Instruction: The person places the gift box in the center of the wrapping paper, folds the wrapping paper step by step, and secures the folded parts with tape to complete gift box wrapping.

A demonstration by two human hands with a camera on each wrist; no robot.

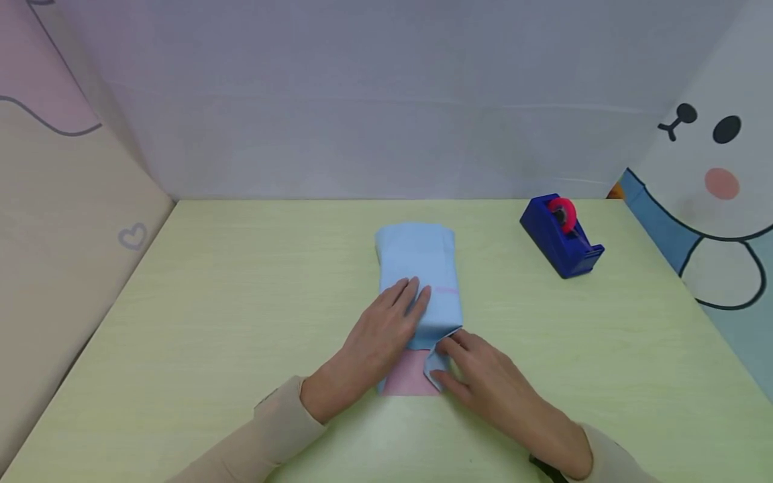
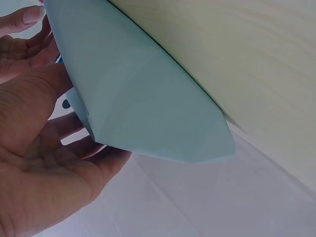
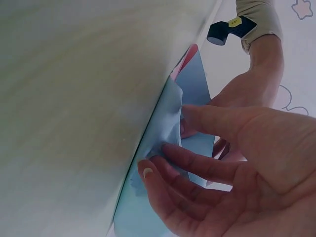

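A light blue paper packet point(image 1: 418, 251) with a thin pink stripe lies on the table, its pink inner side point(image 1: 409, 377) showing at the near end. My left hand point(image 1: 376, 335) rests across the top of the packet, fingers extended. At the near right corner, my right hand point(image 1: 492, 379) pinches a folded flap of the blue paper point(image 1: 436, 363). The right wrist view shows the thumb and fingers point(image 3: 207, 170) on either side of that paper flap point(image 3: 165, 116). From the left wrist, the packet's side point(image 2: 143, 94) stands beside the left hand point(image 2: 49, 143). Whatever lies inside the packet is hidden.
A dark blue tape dispenser point(image 1: 558, 241) with a red-cored roll point(image 1: 564, 213) stands at the back right of the pale table point(image 1: 241, 288). A plain pale backdrop point(image 1: 386, 100) rises behind the table, with printed panels at both sides.
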